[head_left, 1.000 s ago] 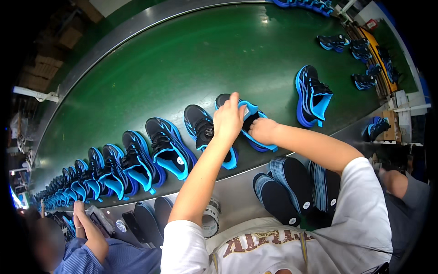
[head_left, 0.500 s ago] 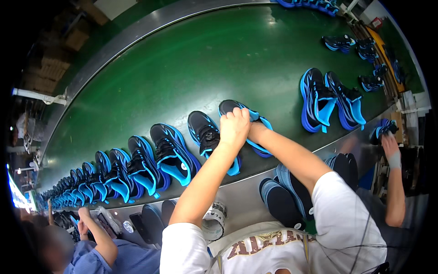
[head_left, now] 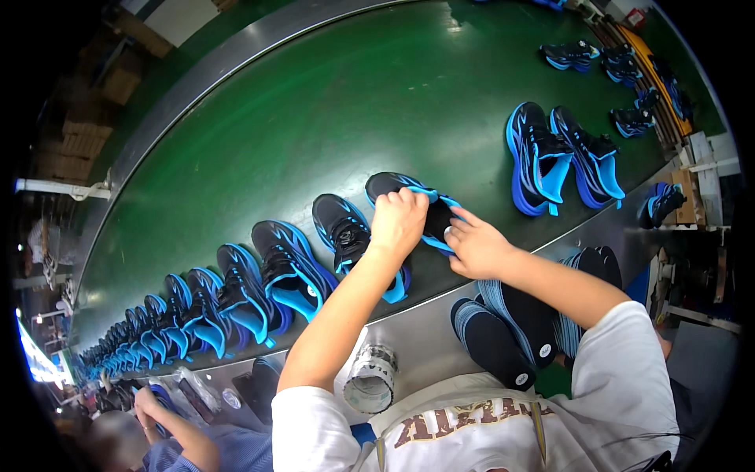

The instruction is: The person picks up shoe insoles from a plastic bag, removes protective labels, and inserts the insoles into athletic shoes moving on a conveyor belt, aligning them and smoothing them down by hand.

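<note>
A black sneaker (head_left: 384, 183) with blue trim lies on the green belt in front of me, toe pointing away to the left. My left hand (head_left: 399, 221) is closed on its upper near the tongue, holding the opening wide. At the heel end, my right hand (head_left: 478, 244) has its thumb and fingers on the collar. A black insole (head_left: 437, 221) shows inside the opening; its front part is hidden. Just left of this shoe stands another matching sneaker (head_left: 336, 220), partly behind my left forearm.
A long row of like sneakers (head_left: 275, 252) runs left along the belt (head_left: 259, 149). One pair (head_left: 535, 161) stands to the right. Stacked black insoles (head_left: 491, 342) and a tape roll (head_left: 370, 381) lie on the metal ledge near me. A co-worker's hand (head_left: 147, 405) is at lower left.
My right hand has come back out of the shoe to its heel edge. My left hand keeps its hold. At the far right, another person's hand has left the view.
</note>
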A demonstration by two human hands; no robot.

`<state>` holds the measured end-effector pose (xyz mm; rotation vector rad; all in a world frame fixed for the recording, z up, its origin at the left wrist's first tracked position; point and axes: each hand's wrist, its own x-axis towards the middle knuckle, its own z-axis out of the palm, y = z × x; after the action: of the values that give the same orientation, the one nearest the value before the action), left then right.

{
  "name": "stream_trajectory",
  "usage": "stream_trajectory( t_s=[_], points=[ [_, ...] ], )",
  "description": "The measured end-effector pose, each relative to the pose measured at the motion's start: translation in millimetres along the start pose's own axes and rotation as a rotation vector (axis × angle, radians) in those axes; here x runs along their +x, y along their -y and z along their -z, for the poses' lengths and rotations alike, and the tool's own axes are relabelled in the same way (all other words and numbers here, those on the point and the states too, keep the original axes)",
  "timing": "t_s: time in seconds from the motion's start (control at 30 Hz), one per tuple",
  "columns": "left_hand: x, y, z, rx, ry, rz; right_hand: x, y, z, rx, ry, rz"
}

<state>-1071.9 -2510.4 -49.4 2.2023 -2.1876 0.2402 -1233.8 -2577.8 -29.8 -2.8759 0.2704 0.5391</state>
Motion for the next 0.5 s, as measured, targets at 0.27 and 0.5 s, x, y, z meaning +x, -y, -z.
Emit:
stream_trajectory(
  t_s=[0.27, 0.5],
  points=[
    [-28, -29, 52, -0.545, 0.020, 0.122, -84, 23, -42, 0.575, -0.450, -0.289],
    [-32, -8, 69, -1.721, 0.013, 0.512, -55, 25, -28, 0.492, -0.573, -0.261]
  ],
)
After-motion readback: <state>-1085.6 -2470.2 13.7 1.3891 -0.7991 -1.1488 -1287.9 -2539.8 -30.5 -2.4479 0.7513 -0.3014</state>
